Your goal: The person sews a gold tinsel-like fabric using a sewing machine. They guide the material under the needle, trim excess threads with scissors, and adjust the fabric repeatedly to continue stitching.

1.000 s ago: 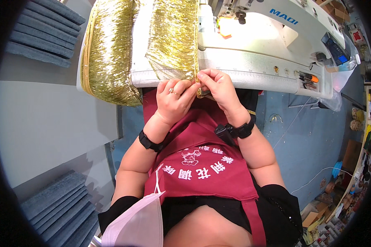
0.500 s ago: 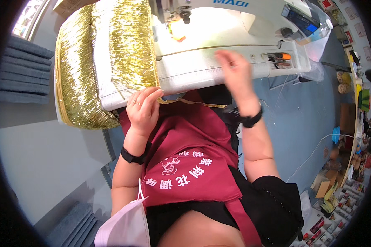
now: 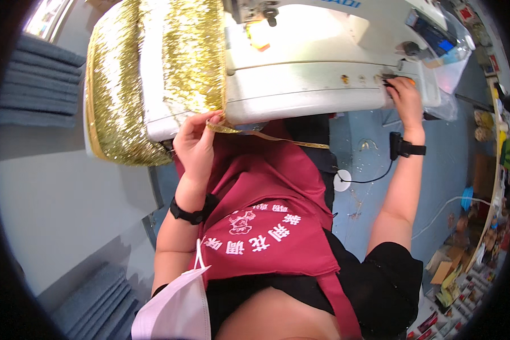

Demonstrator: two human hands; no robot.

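Shiny gold tinsel fabric (image 3: 192,56) lies over the left part of the white sewing machine bed (image 3: 300,96), with another fold (image 3: 116,90) hanging over the left end. At its front corner, my left hand (image 3: 195,144) is closed in a pinch on a narrow gold trim (image 3: 224,129). The strip runs from those fingers rightward across the apron. My right hand (image 3: 407,99) reaches to the small tool recess at the bed's right end. Its fingers close over dark tools there, beside an orange-handled tool (image 3: 412,81); exactly what they grip is hidden.
The machine's needle area (image 3: 260,14) is above the bed, with a yellow-and-orange piece (image 3: 259,37) near it. A control screen (image 3: 430,34) stands far right. A cord runs from my right wristband to a white round object (image 3: 341,180). Folded blue-grey cloth (image 3: 39,85) is at left.
My right hand has moved right, from over the bed to the tool recess. My left hand has turned, still at the fabric's corner with the trim. The view has shifted slightly.
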